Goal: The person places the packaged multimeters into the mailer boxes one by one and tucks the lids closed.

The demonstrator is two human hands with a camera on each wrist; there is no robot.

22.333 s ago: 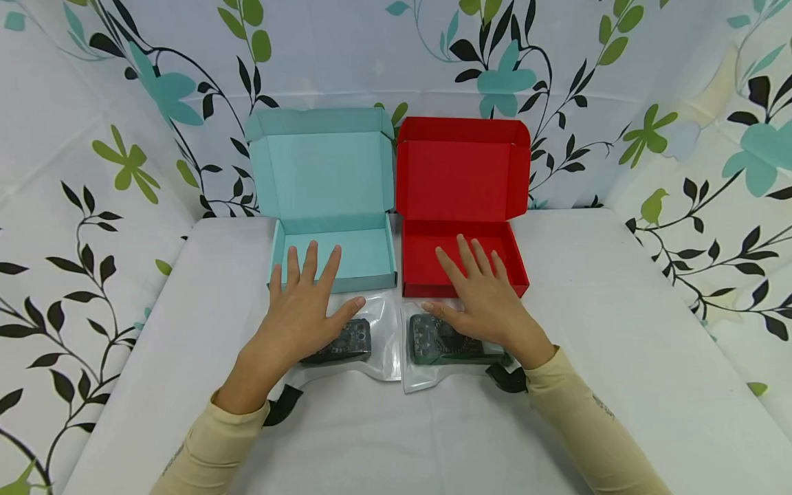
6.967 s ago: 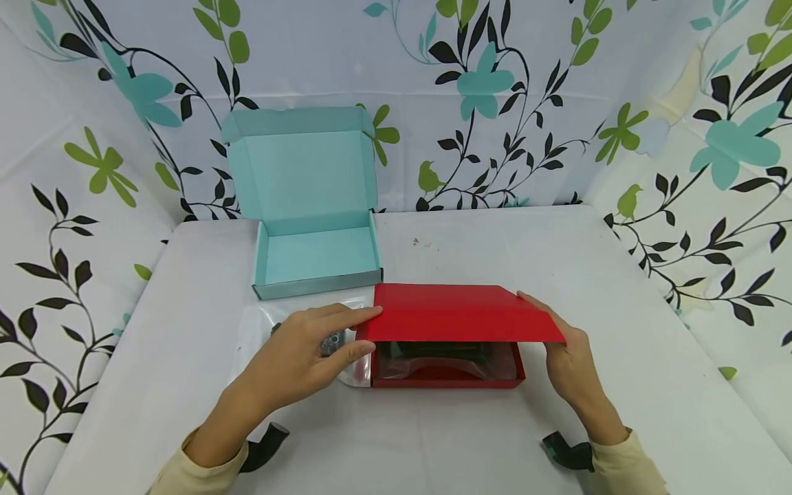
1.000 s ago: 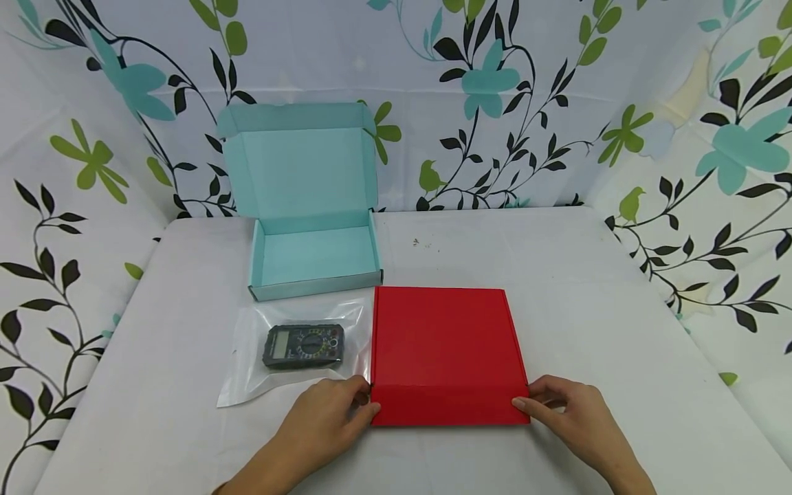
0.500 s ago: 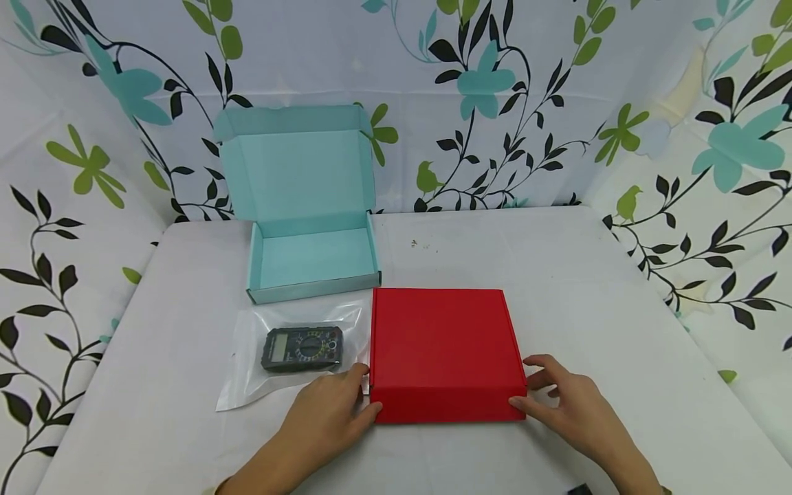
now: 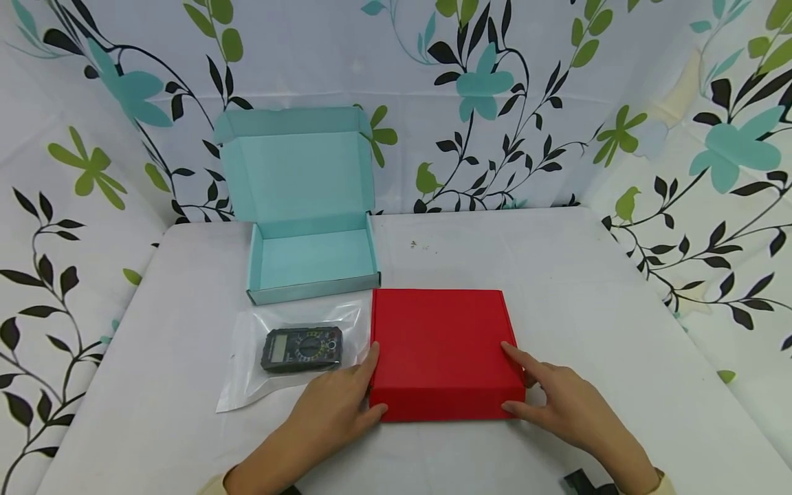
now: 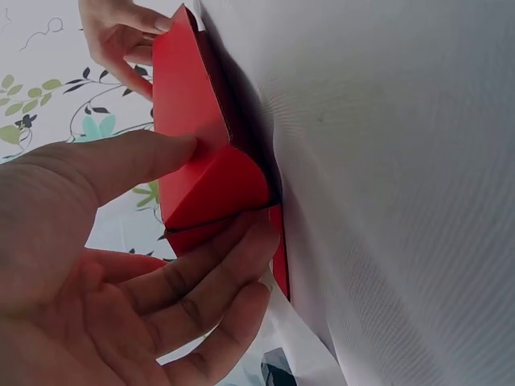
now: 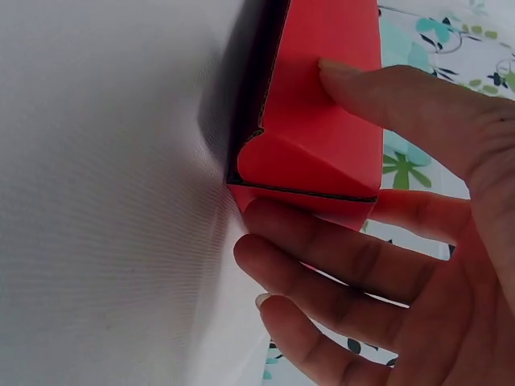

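Observation:
A closed red cardboard box (image 5: 442, 337) lies near the front of the table, its lid down and its front flap upright. My left hand (image 5: 334, 402) holds its left front corner; in the left wrist view the thumb presses the front face and the fingers lie along the side. At the opposite corner my right hand (image 5: 559, 405) holds the box, thumb on the front, index fingertip at the lid's right edge. Left of the red box a black multimeter (image 5: 302, 349) lies in a clear plastic bag (image 5: 244, 381). What the red box contains is hidden.
Behind the bag stands an open light-blue box (image 5: 315, 258), its lid raised and nothing inside. White cloth covers the table (image 5: 594, 289). A patterned curtain (image 5: 408, 41) closes off the back and sides. Small dark specks (image 5: 414, 244) mark the cloth near the back.
The red box first stood open at the back, then came forward with a bagged item inside. Its lid is now down; lately the front flap straightened and both index fingers moved up its sides.

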